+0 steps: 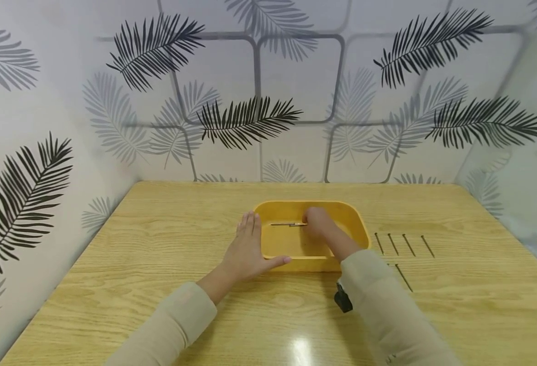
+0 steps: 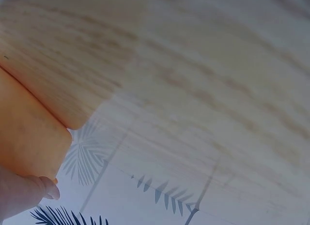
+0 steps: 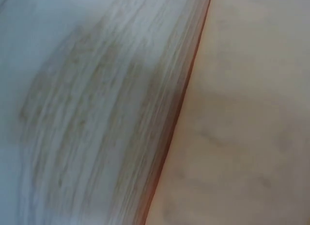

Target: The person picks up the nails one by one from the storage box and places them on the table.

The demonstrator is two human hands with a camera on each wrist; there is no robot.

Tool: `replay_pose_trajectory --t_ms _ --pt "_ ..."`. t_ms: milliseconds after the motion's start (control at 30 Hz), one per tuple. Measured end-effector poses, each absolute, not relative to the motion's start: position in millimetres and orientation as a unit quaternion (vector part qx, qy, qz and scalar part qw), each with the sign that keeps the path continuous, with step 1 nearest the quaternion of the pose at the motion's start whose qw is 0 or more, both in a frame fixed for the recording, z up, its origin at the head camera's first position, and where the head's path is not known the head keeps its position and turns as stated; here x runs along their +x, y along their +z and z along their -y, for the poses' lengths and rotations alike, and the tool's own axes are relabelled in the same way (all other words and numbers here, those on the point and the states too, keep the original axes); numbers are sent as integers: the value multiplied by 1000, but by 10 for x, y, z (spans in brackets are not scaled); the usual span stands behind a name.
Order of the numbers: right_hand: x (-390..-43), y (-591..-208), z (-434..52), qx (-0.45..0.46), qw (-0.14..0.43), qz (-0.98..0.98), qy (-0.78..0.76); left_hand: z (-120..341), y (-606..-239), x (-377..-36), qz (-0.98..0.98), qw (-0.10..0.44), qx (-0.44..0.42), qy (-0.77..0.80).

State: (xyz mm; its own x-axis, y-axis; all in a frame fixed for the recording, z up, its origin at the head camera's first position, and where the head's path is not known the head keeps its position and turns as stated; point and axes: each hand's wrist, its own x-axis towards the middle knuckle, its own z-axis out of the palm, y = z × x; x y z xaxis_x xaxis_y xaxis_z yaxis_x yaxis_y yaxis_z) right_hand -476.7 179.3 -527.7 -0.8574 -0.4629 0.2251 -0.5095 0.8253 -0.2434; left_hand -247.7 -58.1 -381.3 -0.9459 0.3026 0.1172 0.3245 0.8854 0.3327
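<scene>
My left hand lies flat along the left wall of a yellow-orange plastic tray, fingers straight, thumb stretched over the front rim. In the left wrist view a fingertip presses on the tray's outer wall. Reaching inside the tray, my right hand has curled fingers and pinches the right end of a thin nail; its fingertips are hidden. Another nail lies in line to the left, its end overlapping the first. The tray wall fills much of the right wrist view.
Several dark nails lie in a slanted row on the wooden table, right of the tray. A longer one lies nearer, beside the right sleeve. A leaf-patterned wall stands behind the table. A black device hangs under the right wrist.
</scene>
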Motion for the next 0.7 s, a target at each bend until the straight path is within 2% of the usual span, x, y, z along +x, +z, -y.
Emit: replay_pose_trajectory --t_ms 200,400,500,600,700 --pt "-4779 -5318 -1747 228 56 964 122 581 -3804 -2474 970 37 -165 -176" --pt "-5378 -5967 -1916 211 65 969 112 582 -3807 -2474 969 36 -166 -181" --pt "-5536 -6123 -1959 204 53 972 101 581 -3811 -2475 968 36 -166 -185" --pt "-5404 -5986 -1922 196 45 975 93 580 -3818 -2476 968 36 -166 -185" --pt "-5048 -5632 -1836 194 39 976 93 580 -3826 -2475 968 40 -166 -183"
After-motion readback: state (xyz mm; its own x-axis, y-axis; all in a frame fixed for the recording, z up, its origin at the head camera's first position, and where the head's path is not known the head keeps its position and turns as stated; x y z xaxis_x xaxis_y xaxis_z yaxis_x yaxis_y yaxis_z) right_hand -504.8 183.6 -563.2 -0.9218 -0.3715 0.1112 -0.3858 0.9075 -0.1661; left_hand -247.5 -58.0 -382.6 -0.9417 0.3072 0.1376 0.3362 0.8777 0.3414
